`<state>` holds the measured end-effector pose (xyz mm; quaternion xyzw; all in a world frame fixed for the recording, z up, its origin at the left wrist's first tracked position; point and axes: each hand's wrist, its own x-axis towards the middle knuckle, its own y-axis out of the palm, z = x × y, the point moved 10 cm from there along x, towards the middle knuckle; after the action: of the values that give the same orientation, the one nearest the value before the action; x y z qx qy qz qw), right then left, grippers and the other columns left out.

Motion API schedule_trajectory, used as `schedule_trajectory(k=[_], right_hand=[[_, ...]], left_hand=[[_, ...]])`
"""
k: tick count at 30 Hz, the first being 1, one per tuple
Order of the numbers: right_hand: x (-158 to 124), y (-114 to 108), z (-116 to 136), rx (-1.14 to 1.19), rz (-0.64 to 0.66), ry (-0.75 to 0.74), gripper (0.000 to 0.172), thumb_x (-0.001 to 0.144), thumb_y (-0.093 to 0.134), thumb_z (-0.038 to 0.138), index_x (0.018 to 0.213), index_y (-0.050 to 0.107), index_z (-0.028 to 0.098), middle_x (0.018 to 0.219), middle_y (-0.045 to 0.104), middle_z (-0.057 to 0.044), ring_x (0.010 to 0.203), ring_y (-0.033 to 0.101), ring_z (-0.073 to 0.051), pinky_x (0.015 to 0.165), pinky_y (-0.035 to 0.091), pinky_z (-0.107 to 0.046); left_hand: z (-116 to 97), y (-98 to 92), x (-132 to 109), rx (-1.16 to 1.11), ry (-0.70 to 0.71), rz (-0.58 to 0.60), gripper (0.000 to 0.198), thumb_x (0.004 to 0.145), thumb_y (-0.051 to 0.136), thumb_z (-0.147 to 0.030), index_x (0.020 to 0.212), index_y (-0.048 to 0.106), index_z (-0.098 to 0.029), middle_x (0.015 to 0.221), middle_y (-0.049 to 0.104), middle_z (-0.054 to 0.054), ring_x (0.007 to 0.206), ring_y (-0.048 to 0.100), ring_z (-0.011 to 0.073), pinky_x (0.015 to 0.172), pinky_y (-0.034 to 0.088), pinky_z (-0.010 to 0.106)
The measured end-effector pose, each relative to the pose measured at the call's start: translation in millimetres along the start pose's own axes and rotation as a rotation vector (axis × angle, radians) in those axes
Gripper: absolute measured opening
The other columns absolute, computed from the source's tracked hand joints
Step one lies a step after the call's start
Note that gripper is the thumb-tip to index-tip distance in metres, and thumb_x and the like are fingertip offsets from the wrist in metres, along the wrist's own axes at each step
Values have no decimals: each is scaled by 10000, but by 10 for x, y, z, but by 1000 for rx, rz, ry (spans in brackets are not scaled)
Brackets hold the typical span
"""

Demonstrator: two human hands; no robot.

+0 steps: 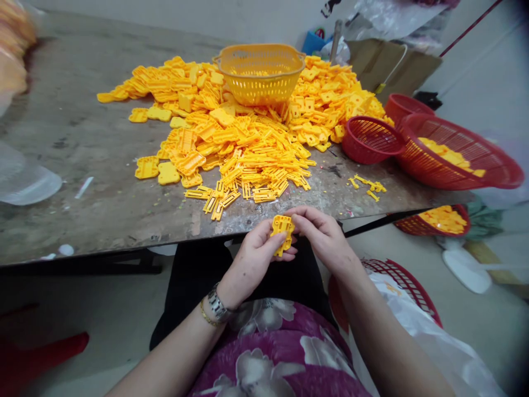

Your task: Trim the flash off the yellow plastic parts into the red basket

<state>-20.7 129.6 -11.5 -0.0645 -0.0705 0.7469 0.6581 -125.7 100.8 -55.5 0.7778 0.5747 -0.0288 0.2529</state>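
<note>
A yellow plastic part [282, 234], wavy-edged with ribs and small holes on the side facing me, is held over my lap just off the table's front edge. My left hand [261, 242] grips it, thumb across its lower face. At its upper right edge, the thumb and fingers of my right hand [316, 229] are pinched together; whether a small piece sits between them is hidden. Just beyond my hands lie slim slotted yellow strips [260, 182]. Farther back are wavy yellow plates [168, 173] like the one I hold.
A yellow basket [261, 82] rests on the heap of yellow parts [330, 105]. Red baskets [372, 144] stand at the table's right end. Small yellow pieces [372, 190] lie before them. A clear plastic container [27, 179] is at left; a white bag [425, 331] sits right of my lap.
</note>
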Motion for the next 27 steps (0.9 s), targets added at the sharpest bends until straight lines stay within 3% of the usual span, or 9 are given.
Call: schedule_trajectory(k=[12, 18, 27], right_hand=[[32, 16, 31, -164, 5, -95, 132, 852, 570, 287, 832, 651, 185, 788, 642, -10, 731, 591, -141, 666, 473, -257], [-7, -6, 154, -214, -57, -151, 115, 839, 582, 258, 763, 632, 187, 745, 624, -4, 707, 576, -139, 654, 457, -259], [82, 34, 21, -60, 23, -20, 121, 816, 604, 287, 787, 644, 177, 727, 625, 4, 668, 567, -128, 605, 463, -240]], left_hand=[[-50, 39, -41, 48, -3, 27, 239, 862, 568, -318, 1048, 560, -168, 951, 649, 49, 782, 676, 156, 750, 560, 314], [-114, 47, -35, 103, 60, 31, 220, 873, 549, -320, 1020, 565, -157, 912, 640, 37, 749, 665, 146, 699, 567, 297], [-51, 40, -41, -49, -27, 49, 267, 856, 586, -320, 1075, 566, -170, 988, 658, 65, 801, 681, 166, 770, 554, 319]])
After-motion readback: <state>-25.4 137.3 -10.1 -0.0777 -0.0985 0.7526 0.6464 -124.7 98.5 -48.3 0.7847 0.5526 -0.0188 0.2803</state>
